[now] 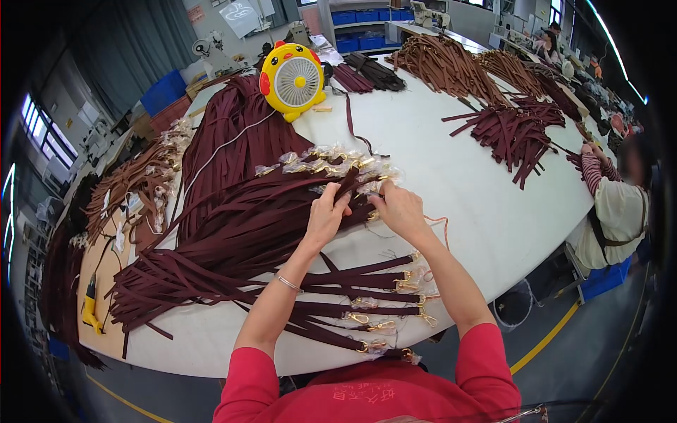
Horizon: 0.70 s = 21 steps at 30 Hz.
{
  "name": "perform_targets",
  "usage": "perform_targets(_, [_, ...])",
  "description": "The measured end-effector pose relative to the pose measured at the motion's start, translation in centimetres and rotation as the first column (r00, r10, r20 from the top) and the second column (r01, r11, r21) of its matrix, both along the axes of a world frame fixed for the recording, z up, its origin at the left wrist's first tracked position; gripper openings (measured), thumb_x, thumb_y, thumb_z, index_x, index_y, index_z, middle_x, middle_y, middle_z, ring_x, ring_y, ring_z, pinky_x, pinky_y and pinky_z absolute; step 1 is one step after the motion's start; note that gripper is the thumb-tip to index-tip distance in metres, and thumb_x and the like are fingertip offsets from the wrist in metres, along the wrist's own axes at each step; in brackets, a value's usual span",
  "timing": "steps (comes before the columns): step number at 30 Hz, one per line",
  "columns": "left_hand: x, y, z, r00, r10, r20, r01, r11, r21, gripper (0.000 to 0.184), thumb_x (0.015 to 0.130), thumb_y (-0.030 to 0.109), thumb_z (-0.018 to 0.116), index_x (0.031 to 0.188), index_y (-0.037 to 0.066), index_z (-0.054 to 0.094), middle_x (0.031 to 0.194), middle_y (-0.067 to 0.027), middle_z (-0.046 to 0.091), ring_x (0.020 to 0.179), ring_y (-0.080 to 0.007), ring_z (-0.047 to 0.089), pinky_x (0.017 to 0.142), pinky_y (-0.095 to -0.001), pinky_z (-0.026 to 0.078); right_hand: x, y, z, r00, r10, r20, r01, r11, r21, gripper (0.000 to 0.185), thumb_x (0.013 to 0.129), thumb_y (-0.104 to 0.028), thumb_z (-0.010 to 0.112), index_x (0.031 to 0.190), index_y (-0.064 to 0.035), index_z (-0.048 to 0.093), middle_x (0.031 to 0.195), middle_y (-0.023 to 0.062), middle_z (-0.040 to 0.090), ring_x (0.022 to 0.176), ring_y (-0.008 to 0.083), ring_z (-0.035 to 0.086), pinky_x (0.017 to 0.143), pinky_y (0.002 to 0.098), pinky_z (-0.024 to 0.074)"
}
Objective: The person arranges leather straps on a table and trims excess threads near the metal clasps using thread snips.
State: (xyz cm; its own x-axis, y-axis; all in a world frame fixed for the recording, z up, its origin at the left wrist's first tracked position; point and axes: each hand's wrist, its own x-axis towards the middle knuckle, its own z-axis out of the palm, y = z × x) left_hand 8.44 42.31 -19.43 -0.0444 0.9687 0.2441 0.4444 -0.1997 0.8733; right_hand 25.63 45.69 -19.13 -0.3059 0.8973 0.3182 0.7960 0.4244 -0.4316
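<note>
Dark maroon straps (240, 218) lie in a thick bundle across the table, their ends with gold clasps and clear plastic wrap (338, 163) gathered near both hands. My left hand (328, 215) has its fingers closed on a maroon strap at the bundle's clasp end. Just to the right, my right hand (398, 210) pinches at the strap end beside the plastic; the exact piece between its fingers is hidden. Nearer my body, several separate straps (367, 280) lie with gold hooks (407, 283) pointing right.
A yellow chick-shaped fan (295, 81) stands behind the bundle. A yellow-handled tool (90, 310) lies at the left on the white table (486, 225). Brown straps (451, 67) and maroon straps (511, 134) are piled at the back right. A co-worker (613, 204) sits at the right edge.
</note>
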Motion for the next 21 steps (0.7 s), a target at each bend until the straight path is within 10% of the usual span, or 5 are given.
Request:
perform_targets(10, [-0.4, -0.4, -1.0, 0.971, -0.03, 0.238, 0.075, 0.981, -0.181, 0.022, 0.093, 0.022, 0.043, 0.104, 0.002, 0.043, 0.068, -0.0102, 0.06, 0.063, -0.0172, 0.062, 0.059, -0.0283, 0.049, 3.1, -0.9, 1.1, 1.0, -0.006, 0.011, 0.008, 0.981, -0.195, 0.034, 0.077, -0.036, 0.061, 0.079, -0.0025, 0.056, 0.069, 0.0131, 0.06, 0.068, 0.0286, 0.059, 0.061, 0.0382, 0.0438])
perform_targets(12, [-0.6, -0.6, -2.1, 0.979, -0.191, 0.072, 0.188, 0.981, 0.046, 0.024, 0.094, 0.023, 0.042, 0.105, 0.003, 0.042, 0.076, -0.0129, 0.061, 0.075, -0.0223, 0.063, 0.07, -0.0311, 0.047, 5.4, -0.4, 1.8, 0.98, 0.153, 0.129, -0.104, 0.941, -0.321, 0.034, 0.075, -0.037, 0.063, 0.079, -0.0043, 0.057, 0.07, 0.0109, 0.062, 0.069, 0.0273, 0.06, 0.062, 0.0371, 0.0451])
perform_targets(14, [-0.6, -1.6, -3.1, 0.96, -0.245, -0.135, 0.23, 0.965, -0.123, 0.023, 0.091, 0.023, 0.047, 0.103, 0.004, 0.044, 0.084, -0.0167, 0.059, 0.082, -0.0336, 0.058, 0.073, -0.037, 0.045, 9.1, 0.2, 2.4, 0.978, 0.174, 0.116, -0.107, 0.893, -0.437, 0.032, 0.072, -0.036, 0.064, 0.076, -0.0055, 0.059, 0.069, 0.0088, 0.062, 0.066, 0.0236, 0.059, 0.061, 0.0336, 0.045])
perform_targets(17, [0.6, -4.1, -4.4, 0.778, -0.219, -0.588, 0.334, 0.938, 0.093, 0.018, 0.08, 0.009, 0.052, 0.097, 0.005, 0.048, 0.082, -0.0137, 0.056, 0.08, -0.0325, 0.055, 0.07, -0.0406, 0.044, 12.7, 0.7, 2.4, 0.979, 0.006, 0.205, 0.08, 0.908, -0.411, 0.031, 0.072, -0.036, 0.064, 0.073, -0.0048, 0.058, 0.067, 0.0083, 0.061, 0.063, 0.0203, 0.058, 0.059, 0.0322, 0.0442])
perform_targets(21, [1.4, -6.7, -6.1, 0.668, -0.319, -0.672, 0.512, 0.853, 0.103, 0.022, 0.073, 0.007, 0.057, 0.094, 0.005, 0.051, 0.079, -0.0102, 0.053, 0.08, -0.0276, 0.055, 0.068, -0.0374, 0.044, 11.7, 1.3, 1.0, 0.993, -0.088, -0.076, 0.05, 0.913, -0.404, 0.034, 0.072, -0.038, 0.064, 0.073, -0.0034, 0.059, 0.067, 0.0082, 0.06, 0.061, 0.019, 0.056, 0.057, 0.032, 0.0432])
